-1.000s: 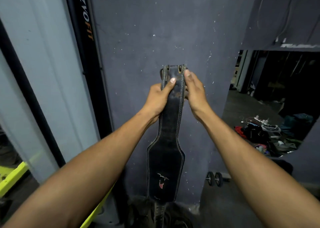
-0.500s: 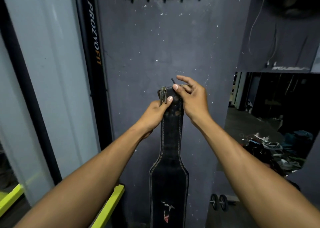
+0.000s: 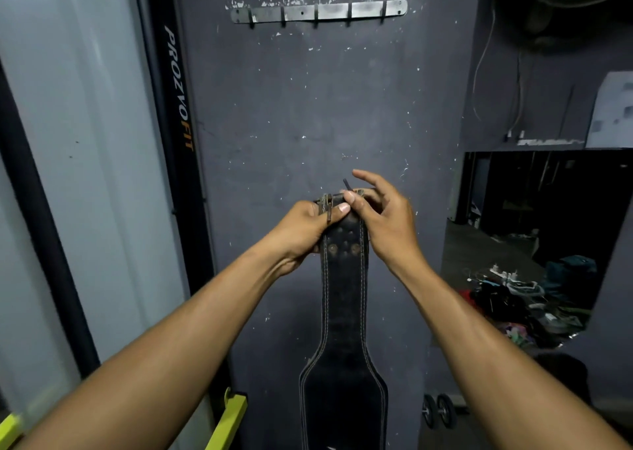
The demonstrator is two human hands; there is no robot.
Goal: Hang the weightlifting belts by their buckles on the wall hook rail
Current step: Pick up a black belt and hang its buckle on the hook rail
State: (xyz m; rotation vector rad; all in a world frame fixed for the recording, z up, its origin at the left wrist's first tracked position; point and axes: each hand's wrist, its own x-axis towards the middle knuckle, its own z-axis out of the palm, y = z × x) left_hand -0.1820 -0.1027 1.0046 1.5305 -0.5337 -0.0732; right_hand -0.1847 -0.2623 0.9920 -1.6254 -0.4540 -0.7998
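A black leather weightlifting belt (image 3: pixel 344 374) with pale stitching hangs straight down in front of a dark grey wall. My left hand (image 3: pixel 306 230) grips its top end just below the metal buckle (image 3: pixel 327 203). My right hand (image 3: pixel 380 215) pinches the buckle from the right, with its index finger raised, and one buckle prong sticks up between the fingers. High on the wall above is a bare metal hook rail (image 3: pixel 318 12) with several hooks, well above the buckle.
A black upright marked PROZVOFIT (image 3: pixel 180 90) stands left of the wall panel, with yellow-green frame bars (image 3: pixel 229 418) at the bottom left. A small dumbbell (image 3: pixel 438 413) lies at the wall's foot. A mirror (image 3: pixel 534 244) to the right reflects clutter.
The view has tilted upward, bringing the hook rail fully into sight. My right hand has shifted from the belt's side onto the buckle, lifting a prong. The belt hangs lower in view.
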